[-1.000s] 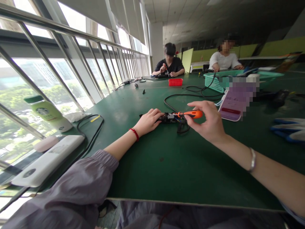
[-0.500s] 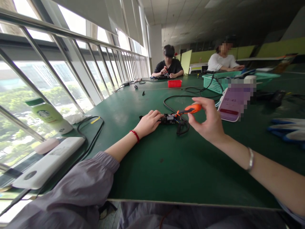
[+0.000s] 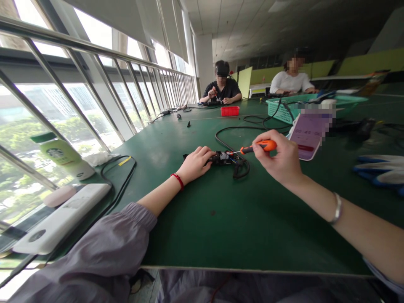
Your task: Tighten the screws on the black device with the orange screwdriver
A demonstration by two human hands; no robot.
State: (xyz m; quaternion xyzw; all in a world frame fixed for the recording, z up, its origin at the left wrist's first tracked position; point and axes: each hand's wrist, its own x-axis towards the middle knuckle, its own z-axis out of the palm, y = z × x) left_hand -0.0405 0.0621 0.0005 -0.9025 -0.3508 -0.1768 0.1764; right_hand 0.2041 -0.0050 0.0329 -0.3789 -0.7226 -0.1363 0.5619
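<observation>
In the head view, a black device with a small grey part and thin coloured wires lies on the green table. My left hand rests over its left end, fingers curled round it, and hides that part. Between the thumb and fingers of my right hand is an orange and black screwdriver. Its thin shaft points left, and the tip is at the grey part; whether it touches a screw is too small to tell. A black cable loops beside the device's right end.
Right of my hand stands a phone against a green basket. Gloves lie far right. A bottle and a white power bank are left, by the railing. Beyond a red tray, two people sit.
My right hand has closed its fingers on the screwdriver handle, which sits slightly further right and at a flatter slant. My left hand stays on the device.
</observation>
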